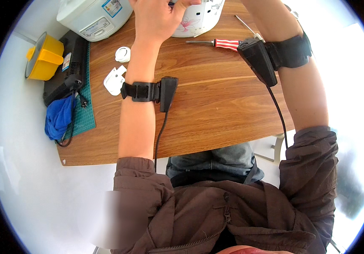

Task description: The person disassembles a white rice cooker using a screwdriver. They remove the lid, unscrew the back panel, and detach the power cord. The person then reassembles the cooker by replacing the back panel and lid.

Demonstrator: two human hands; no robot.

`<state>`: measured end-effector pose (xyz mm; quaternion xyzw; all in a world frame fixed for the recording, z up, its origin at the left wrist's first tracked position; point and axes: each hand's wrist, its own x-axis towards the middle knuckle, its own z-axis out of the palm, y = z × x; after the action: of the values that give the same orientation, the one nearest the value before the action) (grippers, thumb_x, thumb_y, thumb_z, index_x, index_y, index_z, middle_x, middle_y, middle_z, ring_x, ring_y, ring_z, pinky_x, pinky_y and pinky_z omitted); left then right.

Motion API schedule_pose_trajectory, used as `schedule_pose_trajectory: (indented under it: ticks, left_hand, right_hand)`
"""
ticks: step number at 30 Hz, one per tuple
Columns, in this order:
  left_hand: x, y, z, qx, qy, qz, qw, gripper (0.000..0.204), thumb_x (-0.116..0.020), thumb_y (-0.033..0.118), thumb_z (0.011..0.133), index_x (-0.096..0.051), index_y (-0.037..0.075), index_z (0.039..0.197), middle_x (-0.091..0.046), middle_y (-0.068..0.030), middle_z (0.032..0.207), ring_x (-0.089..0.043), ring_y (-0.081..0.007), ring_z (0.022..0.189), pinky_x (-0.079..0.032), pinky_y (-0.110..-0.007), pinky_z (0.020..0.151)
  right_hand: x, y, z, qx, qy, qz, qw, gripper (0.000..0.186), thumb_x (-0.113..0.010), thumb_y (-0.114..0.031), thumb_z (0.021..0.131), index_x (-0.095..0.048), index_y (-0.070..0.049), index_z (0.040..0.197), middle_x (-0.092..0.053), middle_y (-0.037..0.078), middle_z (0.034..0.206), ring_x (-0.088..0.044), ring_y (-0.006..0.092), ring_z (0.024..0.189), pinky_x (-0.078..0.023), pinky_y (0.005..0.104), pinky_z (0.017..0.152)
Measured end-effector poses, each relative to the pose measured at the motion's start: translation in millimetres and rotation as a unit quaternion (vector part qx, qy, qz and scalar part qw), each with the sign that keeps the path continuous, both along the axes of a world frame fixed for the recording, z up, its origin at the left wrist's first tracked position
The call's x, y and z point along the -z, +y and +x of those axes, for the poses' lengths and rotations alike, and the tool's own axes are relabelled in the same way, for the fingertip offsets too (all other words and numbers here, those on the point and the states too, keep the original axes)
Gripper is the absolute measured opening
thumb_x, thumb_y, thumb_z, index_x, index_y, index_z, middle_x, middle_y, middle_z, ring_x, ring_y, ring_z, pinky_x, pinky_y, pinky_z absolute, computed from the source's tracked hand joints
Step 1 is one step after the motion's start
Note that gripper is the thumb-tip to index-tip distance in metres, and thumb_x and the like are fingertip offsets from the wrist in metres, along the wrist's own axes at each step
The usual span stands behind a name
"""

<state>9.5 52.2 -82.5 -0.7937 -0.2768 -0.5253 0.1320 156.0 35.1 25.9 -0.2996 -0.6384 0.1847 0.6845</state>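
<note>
My left hand [158, 19] reaches to the top edge of the picture, its thumb stretched out to the right, by a white appliance housing [203, 21] with a pink flower print and small dark slots. The other fingers are cut off by the picture's edge. Of my right arm only the forearm [296, 80] shows, passing out at the top right, so that hand is out of sight. Between the arms lies a screwdriver [225, 44] with a red-and-white striped handle. A second thin metal shaft [244, 25] rests behind it, partly hidden by my right wrist device.
Left of my arm stand a white rice cooker [93, 19], a round white part [123, 54] and a flat white part [113, 81]. Farther left are a yellow container [48, 57], a black device [74, 72], a blue cloth [58, 118] and a green cutting mat [85, 118].
</note>
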Motion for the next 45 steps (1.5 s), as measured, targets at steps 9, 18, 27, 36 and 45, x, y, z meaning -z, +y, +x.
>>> schedule_pose_trajectory:
  ticks: [9,18,27,36,45]
  left_hand:
    - [0.1,-0.1,6.9,0.012,-0.009,-0.016,1.0,0.033,-0.079,0.032,0.081,-0.075,0.008,0.103,-0.071,-0.0094,0.106,-0.06,-0.0356,0.105,-0.038,-0.047,0.092]
    - [1.1,3.4,10.8,0.011,-0.009,0.001,1.0,0.034,-0.079,0.034,0.081,-0.076,0.009,0.103,-0.072,-0.0088,0.107,-0.06,-0.0352,0.107,-0.038,-0.047,0.093]
    - [9.0,5.3,-7.7,-0.009,0.014,-0.017,1.0,0.044,-0.078,0.042,0.085,-0.072,0.007,0.111,-0.068,-0.0143,0.112,-0.056,-0.0392,0.108,-0.037,-0.05,0.095]
    - [45.5,36.4,-9.8,-0.04,-0.273,-0.075,0.958,0.072,-0.062,0.051,0.101,-0.039,-0.007,0.138,-0.045,-0.0264,0.133,-0.044,-0.0379,0.12,-0.033,-0.051,0.106]
    - [51.0,40.3,-3.8,0.118,-0.27,-0.11,0.949,0.098,-0.065,0.062,0.096,-0.021,-0.006,0.152,-0.031,-0.0275,0.148,-0.036,-0.0393,0.136,-0.027,-0.053,0.116]
  right_hand:
    - [-1.8,-1.9,9.5,-0.026,0.043,-0.045,0.998,0.044,-0.06,-0.022,0.103,-0.058,0.001,0.14,-0.054,0.0,0.061,-0.047,0.0084,0.044,-0.036,0.0262,0.038]
    - [1.2,-10.7,11.6,-0.05,0.021,0.017,0.998,0.045,-0.062,-0.02,0.102,-0.058,0.001,0.141,-0.056,0.0,0.064,-0.047,0.0071,0.045,-0.036,0.0246,0.04]
    - [0.3,-5.1,5.0,-0.053,-0.004,-0.069,0.996,0.036,-0.062,-0.021,0.102,-0.062,0.005,0.128,-0.059,0.003,0.068,-0.057,0.0126,0.056,-0.049,0.0299,0.053]
    - [3.6,23.1,16.9,0.081,-0.166,-0.126,0.975,0.046,-0.065,-0.016,0.091,-0.059,0.018,0.122,-0.072,0.019,0.083,-0.07,0.0232,0.074,-0.054,0.0366,0.07]
    - [5.7,18.9,14.9,0.026,-0.151,-0.205,0.967,0.044,-0.061,-0.014,0.09,-0.06,0.019,0.118,-0.07,0.022,0.082,-0.068,0.0271,0.073,-0.052,0.0401,0.067]
